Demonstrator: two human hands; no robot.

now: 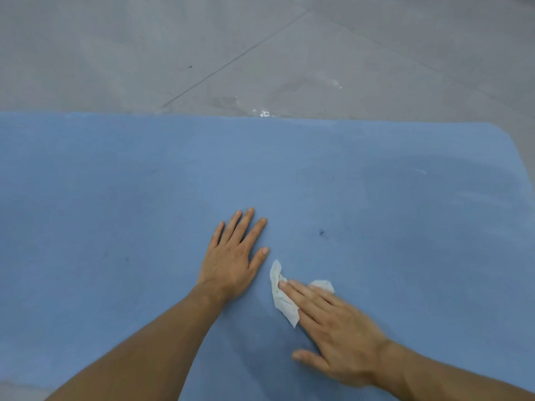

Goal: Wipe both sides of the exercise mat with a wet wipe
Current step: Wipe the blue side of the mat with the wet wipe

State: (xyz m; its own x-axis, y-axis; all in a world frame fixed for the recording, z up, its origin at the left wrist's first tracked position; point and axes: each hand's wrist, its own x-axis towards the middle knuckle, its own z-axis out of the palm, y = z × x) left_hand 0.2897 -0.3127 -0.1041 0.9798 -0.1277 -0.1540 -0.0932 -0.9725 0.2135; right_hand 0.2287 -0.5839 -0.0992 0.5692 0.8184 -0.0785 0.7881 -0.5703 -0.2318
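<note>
Logged grey tiled floor (260,39) across the top, plus a wet glint (265,113) just beyond the mat's far edge. Found blue exercise mat (115,183) laid flat on that floor, filling most of the view, with a rounded corner at far right. Spotted a darker, damp-looking patch (434,198) toward the right end; looked drier toward the left. Saw left hand (234,256) palm down near mat centre, fingers (243,225) straight and slightly spread, holding nothing, probably pinning the mat. Saw right hand (333,322) just beside it, blurred, fingers (301,296) straight and close together, pressing down on the wet wipe (279,299), thumb out to the side, no pinch. Found the wipe crumpled on the mat, partly under those fingertips, near the left thumb but apart from it. Noted a small dark speck (321,233) just beyond the wipe. Judged it mid-pass on the upper face, underside not yet done. Risks:
- Could lose the wipe from under flat fingers on a fast stroke, given no real grip on it.
- Could bunch or slide the mat on easing the left-hand pressure.
- Could skip the speck and the left half with so small a wipe.
- Could pick up floor wetness on the cleaned face after the flip.
</note>
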